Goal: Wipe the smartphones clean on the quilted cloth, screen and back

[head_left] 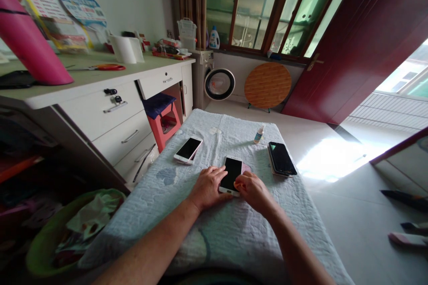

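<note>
A white phone with a dark screen lies on the quilt-covered table, right in front of me. My left hand rests flat on the cloth, its fingers spread against the phone's left edge. My right hand is closed on a small pink cloth pressed at the phone's lower right corner. A second white phone lies to the left. A stack of dark phones lies to the right. A small bottle stands behind.
A white desk with drawers runs along the left, with a red stool tucked under it. A green basin of cloths sits at lower left. A washing machine and a round board stand by the far wall.
</note>
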`<state>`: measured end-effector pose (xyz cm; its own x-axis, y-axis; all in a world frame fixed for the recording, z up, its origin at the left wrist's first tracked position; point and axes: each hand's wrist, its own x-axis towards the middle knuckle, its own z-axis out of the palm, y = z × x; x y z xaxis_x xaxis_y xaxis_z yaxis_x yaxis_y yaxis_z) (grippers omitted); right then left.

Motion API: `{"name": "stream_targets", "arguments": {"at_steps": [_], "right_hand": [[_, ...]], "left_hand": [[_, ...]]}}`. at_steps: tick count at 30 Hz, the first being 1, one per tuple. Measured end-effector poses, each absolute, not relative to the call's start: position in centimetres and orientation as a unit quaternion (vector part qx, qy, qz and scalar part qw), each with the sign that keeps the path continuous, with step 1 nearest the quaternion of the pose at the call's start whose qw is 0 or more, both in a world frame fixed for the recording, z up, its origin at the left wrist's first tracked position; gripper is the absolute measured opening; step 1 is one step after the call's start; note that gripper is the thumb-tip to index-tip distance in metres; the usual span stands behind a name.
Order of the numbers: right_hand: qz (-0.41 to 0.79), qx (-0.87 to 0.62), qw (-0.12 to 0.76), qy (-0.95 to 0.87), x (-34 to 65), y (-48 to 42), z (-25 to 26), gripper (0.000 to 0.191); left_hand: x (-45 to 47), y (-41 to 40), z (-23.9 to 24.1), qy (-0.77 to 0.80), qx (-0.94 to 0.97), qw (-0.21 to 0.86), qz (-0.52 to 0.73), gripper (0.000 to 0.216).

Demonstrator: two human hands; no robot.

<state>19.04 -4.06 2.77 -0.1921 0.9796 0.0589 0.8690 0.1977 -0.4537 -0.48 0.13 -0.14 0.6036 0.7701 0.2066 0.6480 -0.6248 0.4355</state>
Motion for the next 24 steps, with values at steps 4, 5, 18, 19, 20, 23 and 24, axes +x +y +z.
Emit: {"name": "stream_targets", "arguments": {"at_steps": [4,5,18,19,20,23,24], "right_hand": [[0.123,-0.626,0.173,-0.751,19.7,-2.1,2.2,0.016],[0.111,-0.633,0.172,-0.747,20.0,-1.5,2.1,0.017],[0.075,-0.661,0.195,-0.720,20.5,0.1,0.9,0.017],[0.084,-0.649,0.199,-0.730,20.5,-0.2,0.8,0.016],[0.093,-0.636,0.202,-0.739,20.6,-0.4,0.8,0.015],[0.123,-0.601,0.202,-0.763,20.7,-1.1,1.0,0.013],[0.133,-0.592,0.199,-0.770,20.7,-1.3,1.2,0.012]], "left_hand": [[-0.5,0.1,-0.4,0.397,0.880,0.160,0.204,0.076],[-0.5,0.1,-0.4,0.397,0.879,0.160,0.209,0.076],[-0.4,-0.1,0.2,0.397,0.880,0.154,0.210,0.076],[-0.4,-0.2,0.2,0.395,0.882,0.150,0.210,0.077],[-0.4,-0.2,0.2,0.392,0.884,0.145,0.210,0.078],[-0.4,-0.2,0.3,0.383,0.891,0.127,0.209,0.072],[-0.4,-0.2,0.4,0.380,0.893,0.120,0.209,0.070]]}}
